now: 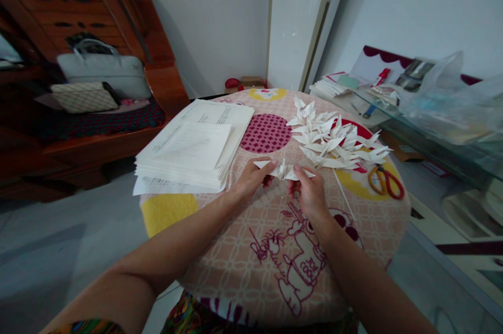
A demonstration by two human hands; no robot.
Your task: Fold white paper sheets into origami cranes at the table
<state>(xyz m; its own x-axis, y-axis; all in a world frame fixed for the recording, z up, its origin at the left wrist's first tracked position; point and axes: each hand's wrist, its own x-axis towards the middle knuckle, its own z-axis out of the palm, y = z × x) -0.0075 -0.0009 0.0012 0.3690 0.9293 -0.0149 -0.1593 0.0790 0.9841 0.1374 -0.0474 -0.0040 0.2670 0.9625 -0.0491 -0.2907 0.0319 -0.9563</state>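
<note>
Between my two hands is a white folded paper crane point(283, 170), its wings stretched out to either side. My left hand point(255, 174) pinches one wing with thumb and fingers. The other wing is gripped by my right hand point(309, 187), thumb on top. Just beyond, to the right, lies a heap of finished-looking paper cranes point(334, 137). A thick stack of printed paper point(192, 145) rests left of my hands, with smaller sheets on top. Scissors point(387, 182) with orange-red handles lie near the table's right edge.
A patterned cloth covers the round table point(236, 250). A thin white strip point(344, 195) lies right of my right hand. On the right, a glass-topped stand point(393, 119) bears papers and a plastic bag point(440, 103). A wooden bench point(165, 82) with bags stands at left.
</note>
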